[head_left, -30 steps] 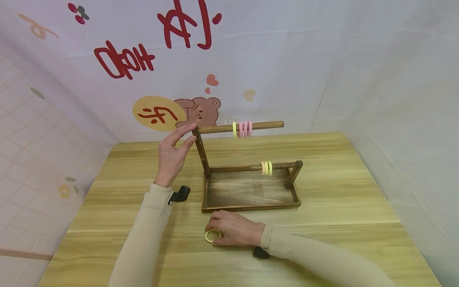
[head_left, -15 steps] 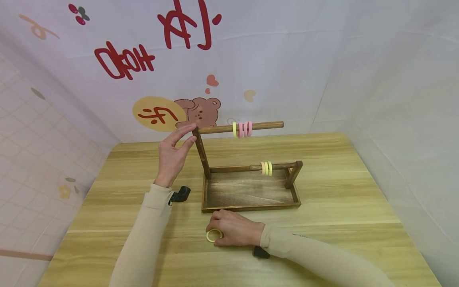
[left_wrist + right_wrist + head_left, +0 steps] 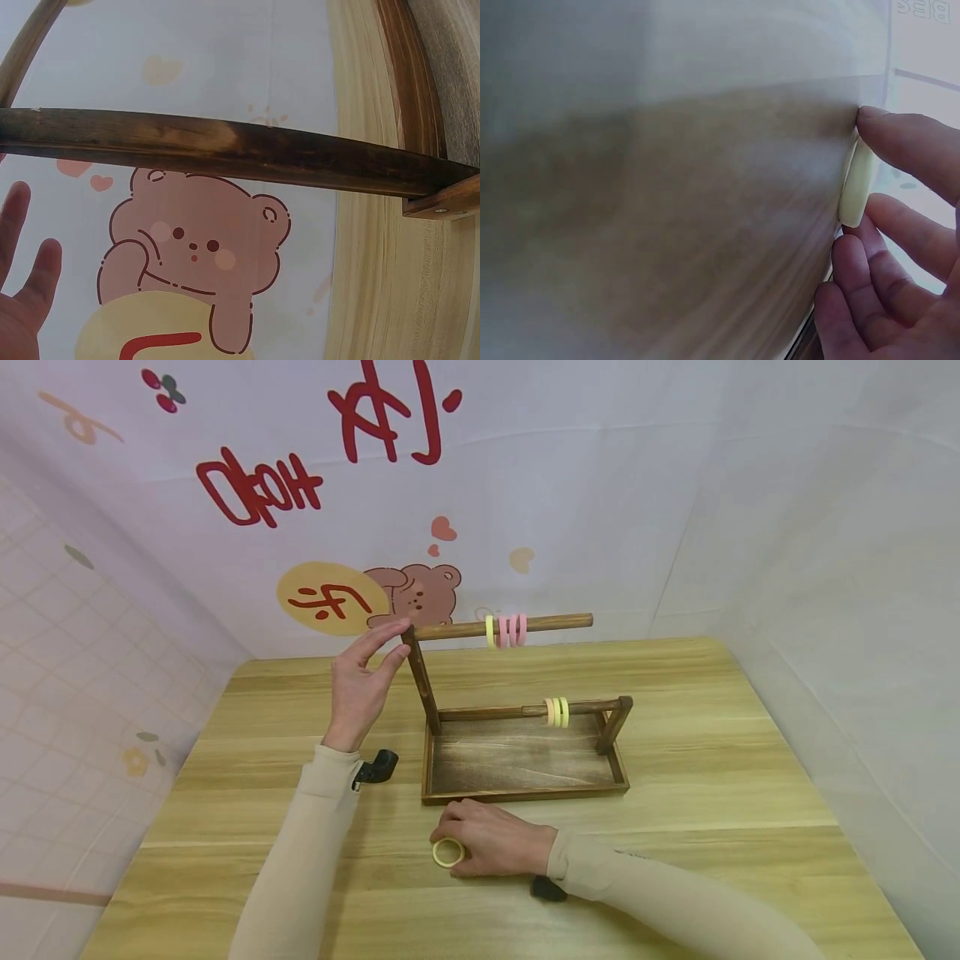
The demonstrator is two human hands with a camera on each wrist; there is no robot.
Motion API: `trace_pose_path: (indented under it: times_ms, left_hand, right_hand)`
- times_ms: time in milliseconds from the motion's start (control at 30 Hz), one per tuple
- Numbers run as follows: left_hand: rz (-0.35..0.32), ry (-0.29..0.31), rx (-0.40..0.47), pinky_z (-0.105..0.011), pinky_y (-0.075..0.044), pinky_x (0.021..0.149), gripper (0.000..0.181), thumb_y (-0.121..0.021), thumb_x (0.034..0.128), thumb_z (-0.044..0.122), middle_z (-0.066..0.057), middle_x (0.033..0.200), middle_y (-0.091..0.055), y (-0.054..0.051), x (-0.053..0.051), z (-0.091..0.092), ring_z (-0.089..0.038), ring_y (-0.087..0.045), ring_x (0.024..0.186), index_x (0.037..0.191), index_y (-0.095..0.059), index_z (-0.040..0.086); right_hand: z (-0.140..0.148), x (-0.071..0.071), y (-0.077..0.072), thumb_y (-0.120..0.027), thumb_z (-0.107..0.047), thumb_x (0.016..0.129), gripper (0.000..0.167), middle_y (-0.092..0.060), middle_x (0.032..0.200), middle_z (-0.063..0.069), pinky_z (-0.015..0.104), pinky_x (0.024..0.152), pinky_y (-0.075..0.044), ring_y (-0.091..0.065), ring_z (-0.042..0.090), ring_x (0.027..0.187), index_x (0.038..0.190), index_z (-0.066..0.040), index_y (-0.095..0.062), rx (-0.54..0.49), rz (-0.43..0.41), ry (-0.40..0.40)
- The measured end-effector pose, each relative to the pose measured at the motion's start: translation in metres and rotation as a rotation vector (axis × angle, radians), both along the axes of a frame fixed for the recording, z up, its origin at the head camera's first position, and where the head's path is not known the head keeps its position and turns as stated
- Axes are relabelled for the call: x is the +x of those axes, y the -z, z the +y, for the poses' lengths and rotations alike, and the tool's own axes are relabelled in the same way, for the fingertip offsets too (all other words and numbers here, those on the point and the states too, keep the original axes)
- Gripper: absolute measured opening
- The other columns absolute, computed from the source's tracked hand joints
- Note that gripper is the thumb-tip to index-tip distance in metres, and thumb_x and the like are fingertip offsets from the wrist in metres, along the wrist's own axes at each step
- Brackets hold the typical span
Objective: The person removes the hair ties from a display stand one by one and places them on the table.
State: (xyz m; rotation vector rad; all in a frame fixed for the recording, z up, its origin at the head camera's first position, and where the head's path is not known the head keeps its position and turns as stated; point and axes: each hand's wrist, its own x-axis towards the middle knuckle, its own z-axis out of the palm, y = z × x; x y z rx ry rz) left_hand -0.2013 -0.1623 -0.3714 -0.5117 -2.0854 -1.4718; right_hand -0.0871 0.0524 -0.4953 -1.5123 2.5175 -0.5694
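Right hand point(image 3: 491, 842): thumb and forefinger pinch a pale yellow ring point(image 3: 448, 866) at its rim, in front of the wooden rack point(image 3: 525, 795). The ring lies face up, at or just over the table point(image 3: 720, 852); actual contact with the surface cannot be told. Left hand point(image 3: 362, 689): thumb and fingers spread, the fingertips at the top of the rack's tall post point(image 3: 422, 681); whether they bear on the wood cannot be told from the head view or the wrist view. The upper rod point(image 3: 562, 622) carries one yellow ring point(image 3: 491, 632) and, just to its right, three pink rings point(image 3: 513, 630). The lower rod point(image 3: 588, 707), joined to the short post point(image 3: 615, 727), carries a group of three peach and yellow rings point(image 3: 557, 712). A printed bear point(image 3: 423, 593) shows on the backdrop behind the rack
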Motion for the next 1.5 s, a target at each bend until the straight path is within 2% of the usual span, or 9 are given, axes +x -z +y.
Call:
trace_pose_path:
  times_ms: [267, 533, 767, 1033, 1200, 1500]
  left_hand:
    - [0.0, 0.0, 0.006, -0.036, -0.045, 0.112, 0.033, -0.074, 0.0964, 0.008, -0.003, 0.131, -0.071, 0.0, 0.0, 0.0, -0.016, -0.062, 0.127, 0.13, -0.074, 0.009]
    - [-0.019, 0.0, 0.021, -0.036, -0.044, 0.113, 0.033, -0.074, 0.0966, 0.008, -0.003, 0.131, -0.071, 0.0, 0.0, 0.001, -0.016, -0.061, 0.128, 0.129, -0.074, 0.008]
    - [-0.058, -0.02, 0.025, -0.038, -0.043, 0.114, 0.034, -0.074, 0.0948, 0.001, -0.009, 0.132, -0.071, 0.002, -0.002, 0.001, -0.023, -0.061, 0.129, 0.128, -0.074, 0.004]
    - [-0.028, -0.003, 0.033, -0.035, -0.043, 0.113, 0.032, -0.073, 0.0962, 0.005, -0.004, 0.131, -0.071, 0.001, -0.001, 0.001, -0.017, -0.062, 0.128, 0.129, -0.074, 0.008]
    - [-0.029, 0.005, 0.047, -0.035, -0.043, 0.113, 0.033, -0.074, 0.0963, 0.006, -0.003, 0.131, -0.071, 0.002, -0.001, 0.001, -0.016, -0.061, 0.128, 0.129, -0.074, 0.008]
    - [-0.022, 0.007, 0.05, -0.035, -0.044, 0.113, 0.034, -0.074, 0.0961, 0.007, -0.003, 0.131, -0.071, 0.003, 0.0, 0.001, -0.017, -0.061, 0.128, 0.13, -0.074, 0.008]
  right_hand:
    - [0.005, 0.001, -0.003, -0.083, -0.028, 0.085, 0.049, -0.062, 0.123, -0.007, 0.017, 0.098, -0.045, -0.056, 0.006, 0.113, 0.13, -0.017, -0.068, 0.007, -0.024, -0.013]
    - [0.012, 0.005, -0.007, -0.084, -0.031, 0.086, 0.061, -0.062, 0.136, -0.003, 0.024, 0.112, -0.041, -0.055, 0.009, 0.128, 0.14, -0.014, -0.061, 0.008, -0.076, -0.019]
    - [0.021, 0.006, -0.008, -0.083, -0.035, 0.088, 0.063, -0.06, 0.144, -0.001, 0.025, 0.115, -0.039, -0.053, 0.011, 0.135, 0.142, -0.012, -0.059, -0.043, -0.102, -0.019]
    - [0.032, 0.007, -0.015, -0.079, -0.036, 0.092, 0.057, -0.058, 0.145, 0.0, 0.027, 0.114, -0.04, -0.054, 0.012, 0.133, 0.141, -0.012, -0.061, -0.117, -0.136, 0.027]
    - [0.037, 0.006, -0.022, -0.08, -0.033, 0.093, 0.049, -0.063, 0.138, -0.002, 0.027, 0.113, -0.042, -0.057, 0.011, 0.13, 0.135, -0.013, -0.066, -0.195, -0.099, 0.05]
    - [0.042, 0.006, -0.037, -0.08, -0.023, 0.092, 0.032, -0.069, 0.123, -0.004, 0.022, 0.103, -0.049, -0.064, 0.008, 0.116, 0.121, -0.012, -0.073, -0.433, -0.032, 0.013]
